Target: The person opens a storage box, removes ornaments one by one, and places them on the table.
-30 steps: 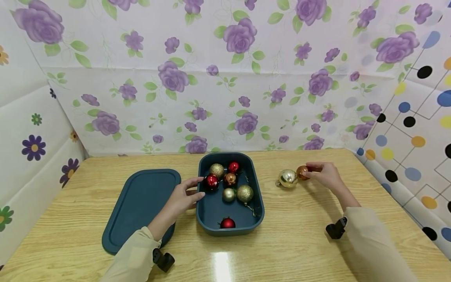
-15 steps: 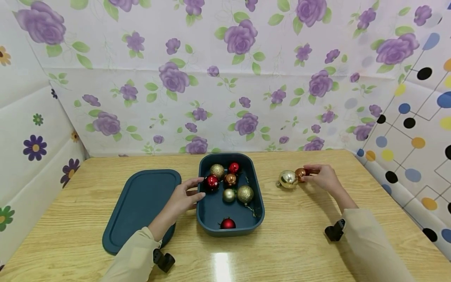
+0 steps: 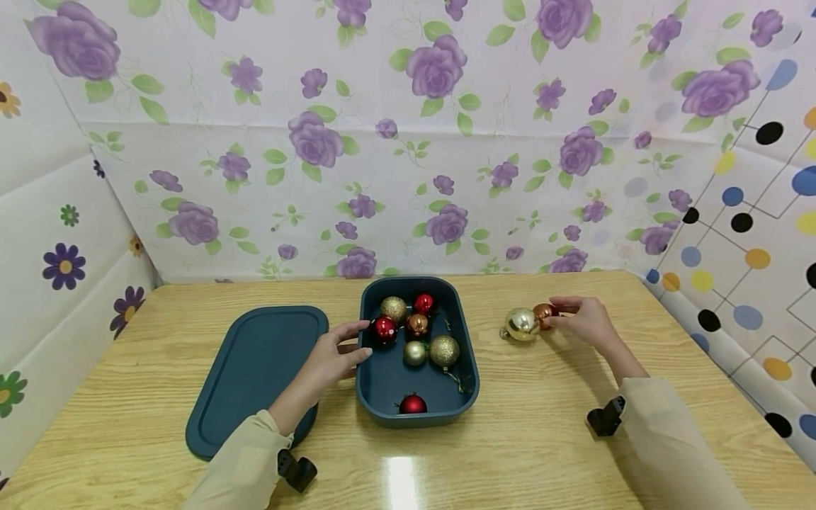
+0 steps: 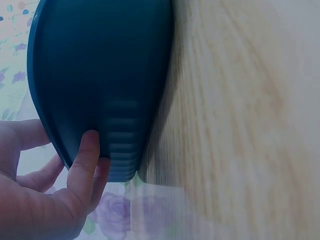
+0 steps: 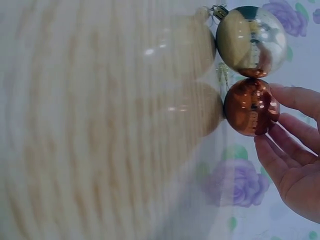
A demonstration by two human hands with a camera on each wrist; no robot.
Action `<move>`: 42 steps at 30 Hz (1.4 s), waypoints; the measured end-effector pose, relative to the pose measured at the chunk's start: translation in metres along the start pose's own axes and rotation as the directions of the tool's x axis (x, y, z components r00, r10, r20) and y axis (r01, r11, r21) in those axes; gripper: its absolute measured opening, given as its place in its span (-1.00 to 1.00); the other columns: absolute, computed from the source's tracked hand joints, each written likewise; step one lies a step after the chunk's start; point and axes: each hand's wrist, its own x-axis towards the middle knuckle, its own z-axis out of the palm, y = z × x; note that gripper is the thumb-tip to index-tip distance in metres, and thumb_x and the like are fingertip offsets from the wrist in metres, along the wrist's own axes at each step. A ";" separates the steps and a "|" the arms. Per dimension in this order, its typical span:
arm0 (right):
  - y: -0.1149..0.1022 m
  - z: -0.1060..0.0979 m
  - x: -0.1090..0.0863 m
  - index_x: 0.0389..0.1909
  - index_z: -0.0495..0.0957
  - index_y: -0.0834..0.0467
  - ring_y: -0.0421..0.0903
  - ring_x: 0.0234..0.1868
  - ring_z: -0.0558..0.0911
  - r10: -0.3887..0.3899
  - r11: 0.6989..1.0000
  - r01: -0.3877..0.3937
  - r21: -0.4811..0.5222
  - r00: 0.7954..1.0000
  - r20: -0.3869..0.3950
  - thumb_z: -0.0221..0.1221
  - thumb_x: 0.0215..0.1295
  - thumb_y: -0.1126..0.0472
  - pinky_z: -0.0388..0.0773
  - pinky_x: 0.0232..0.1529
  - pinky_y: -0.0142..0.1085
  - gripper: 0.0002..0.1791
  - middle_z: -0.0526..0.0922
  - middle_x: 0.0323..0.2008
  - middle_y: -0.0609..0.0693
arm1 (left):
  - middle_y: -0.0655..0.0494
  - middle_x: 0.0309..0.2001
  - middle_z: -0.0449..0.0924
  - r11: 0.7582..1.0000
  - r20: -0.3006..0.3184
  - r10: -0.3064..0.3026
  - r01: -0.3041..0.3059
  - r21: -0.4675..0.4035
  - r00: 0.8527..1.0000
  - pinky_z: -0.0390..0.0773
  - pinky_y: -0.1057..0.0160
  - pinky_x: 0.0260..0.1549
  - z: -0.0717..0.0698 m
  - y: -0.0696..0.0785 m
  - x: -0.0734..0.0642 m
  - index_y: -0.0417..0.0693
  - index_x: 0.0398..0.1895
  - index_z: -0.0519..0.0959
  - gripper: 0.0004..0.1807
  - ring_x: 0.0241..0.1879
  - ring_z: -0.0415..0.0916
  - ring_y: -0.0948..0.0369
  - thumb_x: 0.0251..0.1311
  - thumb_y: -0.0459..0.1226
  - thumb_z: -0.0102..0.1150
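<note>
My right hand (image 3: 586, 322) pinches a shiny copper Christmas ball (image 3: 545, 316) on the table. In the right wrist view the copper ball (image 5: 251, 107) touches a larger shiny gold Christmas ball (image 5: 252, 42), thumb and fingertips at its side. That gold ball (image 3: 521, 324) lies to the left of the copper one in the head view. With fingers against the outer wall and a digit over the rim, my left hand (image 3: 328, 361) grips the left side of a dark blue storage box (image 3: 417, 421). The box wall (image 4: 100, 60) fills much of the left wrist view.
Inside the box are several balls, including a glittery gold ball (image 3: 444, 350), a red ball (image 3: 412, 404) and a copper ball (image 3: 417, 324). A flat dark blue lid (image 3: 255, 368) lies left of the box, partly under my left forearm. Patterned cloth (image 3: 395, 198) stands behind the table.
My right hand has shifted slightly left with the copper ball, bringing it closer against the gold ball. The left hand and box have stayed in place.
</note>
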 end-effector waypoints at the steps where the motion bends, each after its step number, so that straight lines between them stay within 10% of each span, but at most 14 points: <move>1: 0.000 -0.001 -0.001 0.12 0.40 0.37 0.24 0.07 0.45 0.003 1.000 -0.003 0.003 1.000 -0.002 0.27 0.11 0.16 0.43 0.00 0.01 -0.41 0.48 0.03 0.33 | -0.21 0.26 0.20 1.000 0.000 0.001 -0.001 -0.001 1.000 0.56 0.09 -0.18 0.000 0.000 0.000 -0.08 0.27 0.29 -0.47 0.16 0.28 -0.13 0.20 -0.38 0.09; 16: -0.037 -0.006 -0.017 0.20 0.34 0.33 0.20 0.16 0.38 -0.069 0.977 0.072 0.201 0.997 -0.023 0.27 0.11 0.13 0.47 -0.10 -0.50 -0.34 0.35 0.17 0.32 | -0.21 0.25 0.21 1.000 -0.001 -0.001 0.001 -0.001 1.000 0.57 0.10 -0.20 -0.001 0.001 0.000 -0.06 0.27 0.30 -0.47 0.15 0.29 -0.12 0.20 -0.38 0.10; 42: -0.121 0.065 -0.033 0.06 0.47 0.35 0.12 0.08 0.48 -0.385 0.912 0.340 0.229 0.903 0.190 0.32 0.03 0.29 0.44 0.05 -0.16 -0.47 0.50 0.03 0.25 | -0.21 0.26 0.20 1.000 0.008 0.005 -0.005 0.001 1.000 0.55 0.07 -0.17 -0.001 0.000 0.000 -0.08 0.27 0.29 -0.47 0.17 0.27 -0.14 0.20 -0.37 0.09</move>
